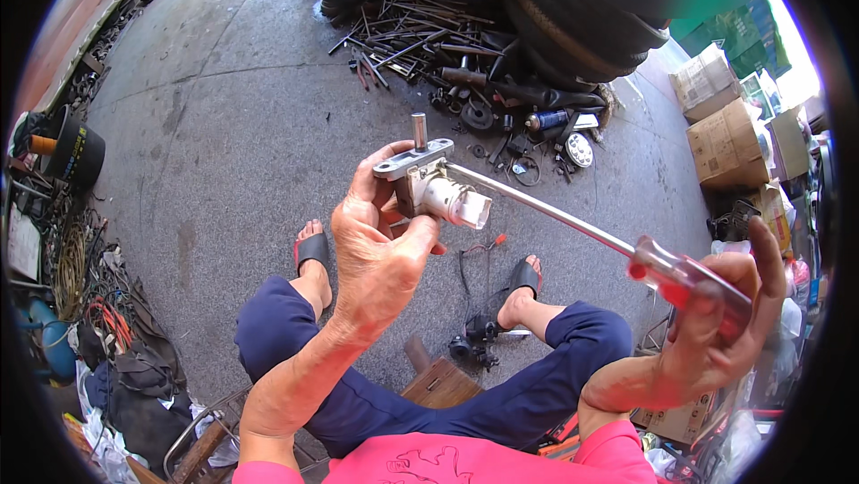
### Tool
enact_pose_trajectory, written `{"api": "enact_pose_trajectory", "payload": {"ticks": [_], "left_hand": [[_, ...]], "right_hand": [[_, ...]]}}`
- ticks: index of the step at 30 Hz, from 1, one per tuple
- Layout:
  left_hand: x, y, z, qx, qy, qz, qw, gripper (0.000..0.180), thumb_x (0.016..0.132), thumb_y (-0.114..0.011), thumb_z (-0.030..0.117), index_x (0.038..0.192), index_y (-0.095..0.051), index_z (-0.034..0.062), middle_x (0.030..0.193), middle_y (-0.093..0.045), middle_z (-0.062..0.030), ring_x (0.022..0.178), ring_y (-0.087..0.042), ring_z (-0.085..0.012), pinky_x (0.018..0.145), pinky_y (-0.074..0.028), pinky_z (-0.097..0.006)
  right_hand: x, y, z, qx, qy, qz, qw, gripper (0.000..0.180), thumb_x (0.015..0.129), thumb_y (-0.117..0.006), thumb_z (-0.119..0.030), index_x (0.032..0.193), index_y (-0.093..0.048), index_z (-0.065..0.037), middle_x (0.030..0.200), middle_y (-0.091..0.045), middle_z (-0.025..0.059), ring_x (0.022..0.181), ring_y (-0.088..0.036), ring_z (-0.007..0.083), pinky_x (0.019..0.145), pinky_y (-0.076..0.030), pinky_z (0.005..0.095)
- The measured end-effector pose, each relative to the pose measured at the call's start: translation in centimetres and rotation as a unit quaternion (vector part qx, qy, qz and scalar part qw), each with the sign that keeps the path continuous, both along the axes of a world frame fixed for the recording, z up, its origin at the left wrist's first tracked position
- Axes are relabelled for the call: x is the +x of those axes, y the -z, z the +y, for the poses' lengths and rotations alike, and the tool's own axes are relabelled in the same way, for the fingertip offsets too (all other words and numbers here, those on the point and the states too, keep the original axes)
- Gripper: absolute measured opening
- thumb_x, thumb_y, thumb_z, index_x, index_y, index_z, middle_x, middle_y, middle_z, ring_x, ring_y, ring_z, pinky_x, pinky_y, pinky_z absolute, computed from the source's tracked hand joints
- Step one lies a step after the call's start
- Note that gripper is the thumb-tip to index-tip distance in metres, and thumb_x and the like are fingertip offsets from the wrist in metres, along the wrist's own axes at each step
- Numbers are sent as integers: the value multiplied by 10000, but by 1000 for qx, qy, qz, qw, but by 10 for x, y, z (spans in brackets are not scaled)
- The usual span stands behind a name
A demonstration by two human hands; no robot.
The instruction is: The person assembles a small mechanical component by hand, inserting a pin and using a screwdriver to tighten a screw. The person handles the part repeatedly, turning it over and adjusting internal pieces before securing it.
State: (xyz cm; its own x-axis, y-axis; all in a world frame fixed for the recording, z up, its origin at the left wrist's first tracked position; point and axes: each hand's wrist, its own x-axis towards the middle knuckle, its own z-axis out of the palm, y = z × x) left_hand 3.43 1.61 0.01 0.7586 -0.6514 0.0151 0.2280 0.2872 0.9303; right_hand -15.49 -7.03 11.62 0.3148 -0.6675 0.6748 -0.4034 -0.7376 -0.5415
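Note:
My left hand (pixel 380 225) is closed around a small metal motor-like part (pixel 428 189), held up in front of me. It has a grey flange plate with a shaft standing up from it, and a whitish cylindrical body ending in a clear plastic piece. A screwdriver (pixel 546 208) with a long shaft and a clear red handle is in my right hand (pixel 716 314), fingers around the handle. The screwdriver's tip meets the part just below the flange; whether it sits in a screw is too small to tell.
On the floor between my feet lie a black part with wires (pixel 479 341) and a wooden block (pixel 440 384). A heap of metal rods (pixel 429 28) and stacked tyres (pixel 573 19) stand ahead. Cardboard boxes (pixel 729 144) line the right; cables (pixel 72 260) and a black bucket (pixel 73 151) the left.

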Motion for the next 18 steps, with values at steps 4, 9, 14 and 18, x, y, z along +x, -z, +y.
{"api": "enact_pose_trajectory", "payload": {"ticks": [4,9,14,18], "left_hand": [[-3,-2,-1,5,11,-1,1000,556,763,-540,-105,1296,-440,14,1012,-632,-76,838,-621,-118,562,-546,-244],[-1,0,0,11,3,6,1000,557,765,-545,-106,1297,-437,15,1013,-631,-75,842,-621,-115,562,-546,-243],[-1,0,0,12,10,-6,1000,558,766,-548,-105,1298,-433,14,1014,-630,-78,847,-622,-114,564,-547,-237],[-2,-1,0,9,13,-4,1000,556,774,-547,-93,1305,-429,19,1028,-631,-85,848,-623,-116,569,-549,-234]], "right_hand": [[-3,6,-7,3,11,-60,998,668,779,-727,-481,1190,-528,7,938,-589,113,674,-525,115,644,-443,220],[-1,-5,-11,-46,-97,52,993,530,789,-743,-396,1066,-507,-11,935,-578,161,754,-548,148,685,-464,254],[-8,0,-4,12,-2,-5,1000,572,802,-710,-464,1095,-510,-14,938,-578,156,712,-553,123,677,-463,230],[4,2,-12,-37,-45,-20,998,621,790,-707,-501,1151,-520,-32,1047,-584,199,721,-564,108,663,-466,203]]}}
